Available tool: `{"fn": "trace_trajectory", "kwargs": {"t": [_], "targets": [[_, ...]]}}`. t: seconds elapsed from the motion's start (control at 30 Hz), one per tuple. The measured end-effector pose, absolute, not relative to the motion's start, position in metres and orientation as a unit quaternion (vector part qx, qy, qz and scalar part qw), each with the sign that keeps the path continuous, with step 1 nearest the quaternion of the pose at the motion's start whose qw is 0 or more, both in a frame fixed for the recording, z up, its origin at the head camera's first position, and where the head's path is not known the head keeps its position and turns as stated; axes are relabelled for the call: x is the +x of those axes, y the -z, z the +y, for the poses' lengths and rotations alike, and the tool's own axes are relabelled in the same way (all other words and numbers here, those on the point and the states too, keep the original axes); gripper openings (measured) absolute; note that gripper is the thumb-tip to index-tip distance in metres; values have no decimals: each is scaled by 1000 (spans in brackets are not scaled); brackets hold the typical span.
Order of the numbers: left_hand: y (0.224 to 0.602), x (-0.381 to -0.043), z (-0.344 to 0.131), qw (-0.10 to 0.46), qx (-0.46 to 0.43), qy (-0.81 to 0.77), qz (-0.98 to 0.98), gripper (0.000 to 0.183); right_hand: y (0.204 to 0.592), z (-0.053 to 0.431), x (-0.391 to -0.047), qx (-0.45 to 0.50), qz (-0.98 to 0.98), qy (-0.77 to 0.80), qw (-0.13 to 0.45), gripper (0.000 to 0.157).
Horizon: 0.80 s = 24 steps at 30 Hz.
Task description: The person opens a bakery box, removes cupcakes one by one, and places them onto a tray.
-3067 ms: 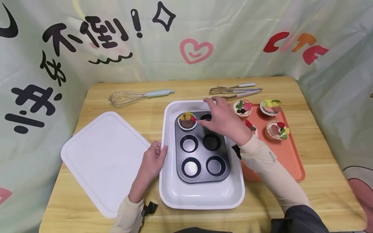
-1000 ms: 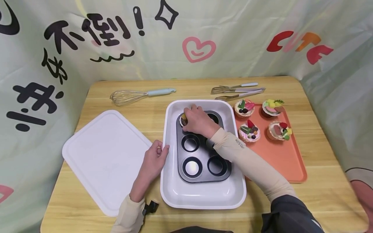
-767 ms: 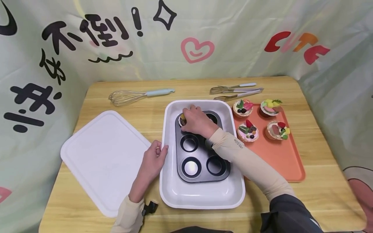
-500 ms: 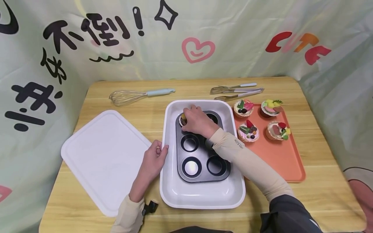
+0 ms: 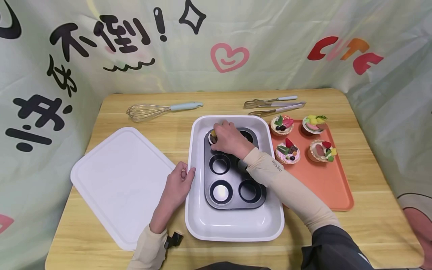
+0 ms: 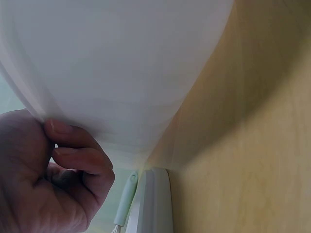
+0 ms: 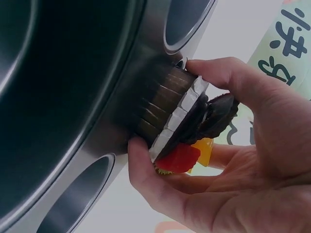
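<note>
My right hand [image 5: 231, 139] pinches a chocolate cupcake [image 5: 213, 138] between thumb and fingers at the back left cup of a dark muffin pan [image 5: 233, 204]. In the right wrist view the cupcake [image 7: 167, 104] has a brown pleated side, a white frilled rim and red and yellow fruit on top. Its base meets the pan; how deep it sits, I cannot tell. The pan lies inside a deep white tray [image 5: 233, 234]. My left hand [image 5: 177, 183] grips that tray's left rim; curled fingers [image 6: 80, 158] reach under the edge in the left wrist view.
An orange tray [image 5: 324, 187] at the right bears several cupcakes [image 5: 318, 150]. A white board [image 5: 125, 187] lies at the left, close to my left hand. A whisk [image 5: 165, 110] and several metal kitchen utensils [image 5: 275, 107] lie along the table's back.
About three seconds ago my right hand was over the back right cup, off the cupcake. It has moved left and grips the cupcake. My left hand has stayed at the tray rim.
</note>
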<state>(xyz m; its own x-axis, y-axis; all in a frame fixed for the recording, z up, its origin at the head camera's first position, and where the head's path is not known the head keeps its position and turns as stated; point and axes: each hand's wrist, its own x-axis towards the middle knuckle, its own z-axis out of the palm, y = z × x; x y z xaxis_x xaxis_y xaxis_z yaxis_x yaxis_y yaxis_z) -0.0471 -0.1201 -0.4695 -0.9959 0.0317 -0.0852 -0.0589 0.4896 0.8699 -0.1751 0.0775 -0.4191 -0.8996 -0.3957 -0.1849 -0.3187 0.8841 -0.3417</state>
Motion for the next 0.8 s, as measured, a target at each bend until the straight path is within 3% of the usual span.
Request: {"fn": "trace_trajectory", "kwargs": {"t": [0.53,0.8], "targets": [[472,-47,-120,37,-4,-502,864,19,415,85,-179,-154,949,222,161,32],[471,-47,-121,32,1,-506,862,19,405,87,-176,-148,951,226,147,37]]}}
